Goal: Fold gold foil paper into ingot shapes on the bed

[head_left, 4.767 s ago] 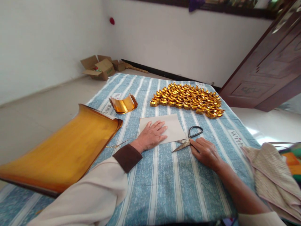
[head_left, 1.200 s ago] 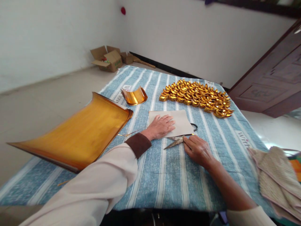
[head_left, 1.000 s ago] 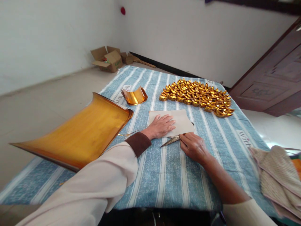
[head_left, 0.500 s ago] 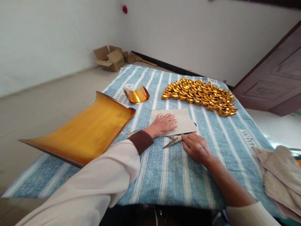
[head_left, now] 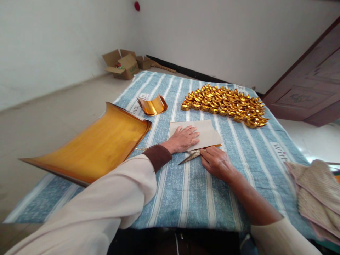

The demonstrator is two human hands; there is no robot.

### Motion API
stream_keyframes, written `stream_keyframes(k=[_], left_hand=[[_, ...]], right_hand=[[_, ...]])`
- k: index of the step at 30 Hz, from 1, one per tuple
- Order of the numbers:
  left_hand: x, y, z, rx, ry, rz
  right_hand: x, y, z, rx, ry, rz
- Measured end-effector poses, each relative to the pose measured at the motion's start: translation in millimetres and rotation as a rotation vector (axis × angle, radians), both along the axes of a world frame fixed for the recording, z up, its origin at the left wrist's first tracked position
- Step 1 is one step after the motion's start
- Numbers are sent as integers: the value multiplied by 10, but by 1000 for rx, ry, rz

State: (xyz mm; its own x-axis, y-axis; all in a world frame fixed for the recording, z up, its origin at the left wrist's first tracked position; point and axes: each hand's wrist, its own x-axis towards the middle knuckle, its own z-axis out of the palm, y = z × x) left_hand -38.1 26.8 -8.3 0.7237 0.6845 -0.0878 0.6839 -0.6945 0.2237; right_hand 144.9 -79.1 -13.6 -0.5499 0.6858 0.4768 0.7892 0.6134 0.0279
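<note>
My left hand (head_left: 185, 137) lies flat with its fingers spread on a pale grey sheet (head_left: 207, 131), pressing it to the table. A gold edge (head_left: 218, 145) shows from beneath the sheet's near right corner. At the sheet's near edge my right hand (head_left: 216, 161) is closed on the scissors (head_left: 190, 157). Their metal blades stick out to the left, slightly apart; the handles are hidden by my hand and the sheet. Left of my forearm rests a curling stack of large gold sheets (head_left: 95, 145).
Behind the grey sheet stand a small curved stack of gold paper (head_left: 153, 106) and many folded gold paper ingots (head_left: 225, 104). A striped blue cloth (head_left: 170, 198) covers the table. A folded beige towel (head_left: 318, 191) hangs at the right edge. Cardboard boxes (head_left: 124, 67) sit on the floor.
My right hand and the scissors have shifted a little left along the sheet's near edge. The gold edge at the corner shows more. My left hand stays on the sheet.
</note>
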Motion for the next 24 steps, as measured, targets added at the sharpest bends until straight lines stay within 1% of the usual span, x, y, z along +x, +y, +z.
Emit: stream_keyframes(k=[6, 14, 21, 24], left_hand=[[2, -2, 3, 12, 4, -25], [3, -3, 1, 10, -1, -13], [-3, -2, -13, 24, 22, -37], [4, -5, -5, 29, 26, -39]], right_hand=[[20, -48, 21, -13, -4, -17], [-132, 21, 16, -29, 7, -21], [-88, -58, 7, -8, 1, -13], [-119, -47, 7, -17, 0, -22]])
